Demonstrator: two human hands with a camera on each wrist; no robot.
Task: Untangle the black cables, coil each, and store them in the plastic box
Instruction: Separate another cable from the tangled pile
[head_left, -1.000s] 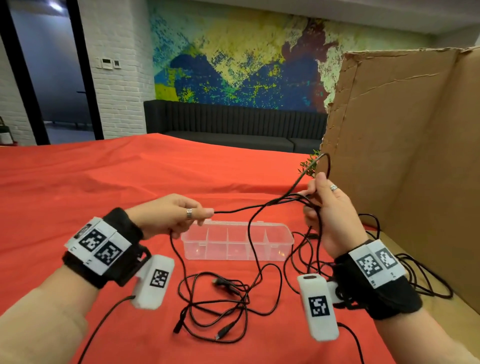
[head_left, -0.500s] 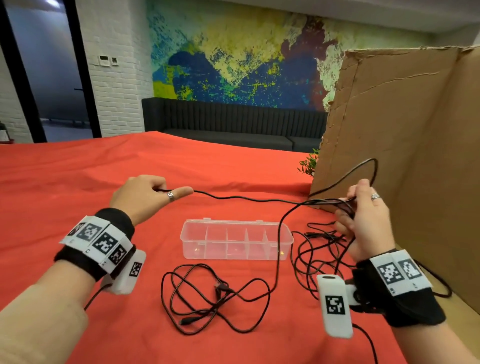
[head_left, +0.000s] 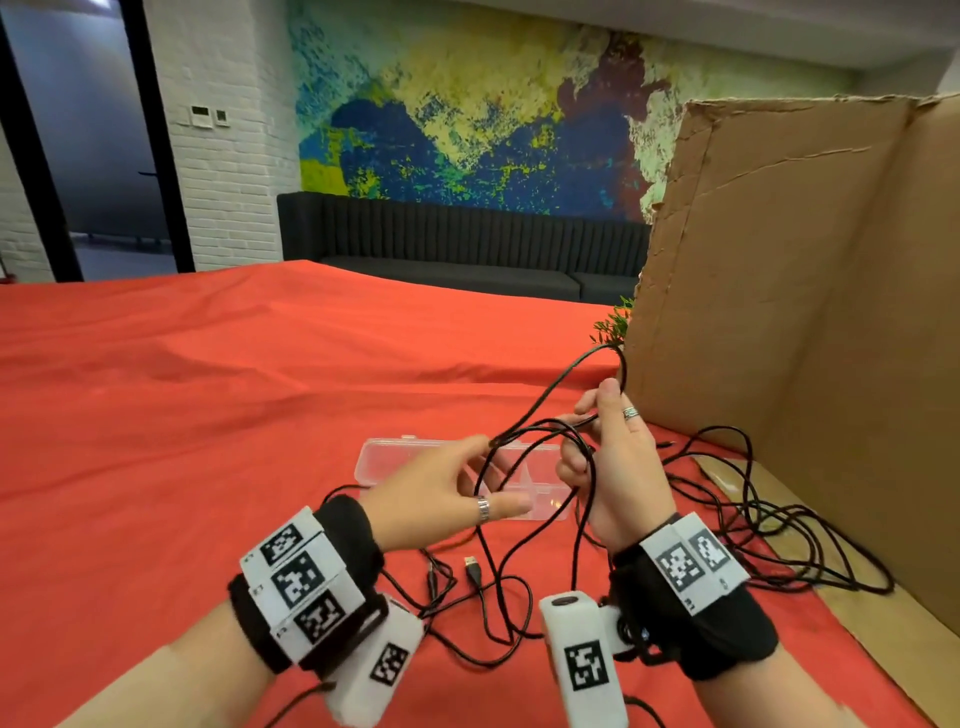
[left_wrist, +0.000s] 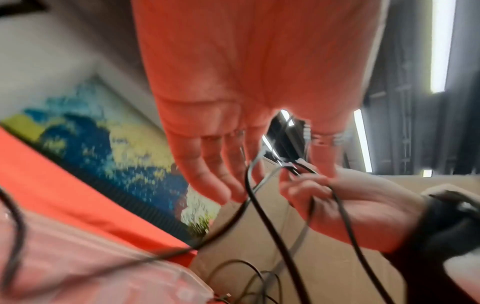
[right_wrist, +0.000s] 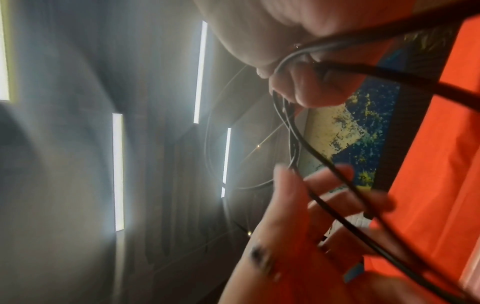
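Note:
My right hand (head_left: 582, 431) is raised above the red cloth and grips several loops of a black cable (head_left: 540, 397) in its curled fingers. One loop rises above its thumb. My left hand (head_left: 493, 470) reaches toward it with straight fingers, and its index fingertip touches the cable where the strands meet. In the left wrist view that left hand (left_wrist: 259, 164) lies flat with the cable (left_wrist: 249, 185) running across its fingers. The clear plastic box (head_left: 395, 447) sits on the cloth behind both hands, partly hidden. Slack cable (head_left: 498, 608) with a USB plug (head_left: 471, 564) lies in front.
A tall cardboard wall (head_left: 779, 286) stands close on the right. More black cable (head_left: 779, 530) lies in loose loops at its foot. A small green plant (head_left: 613, 322) peeks out at the wall's far corner. Red cloth (head_left: 208, 415) covers the table to the left.
My left hand let go of the cable it had stretched out to the left and came back to the right hand. The right hand shifted left, and the cable went slack.

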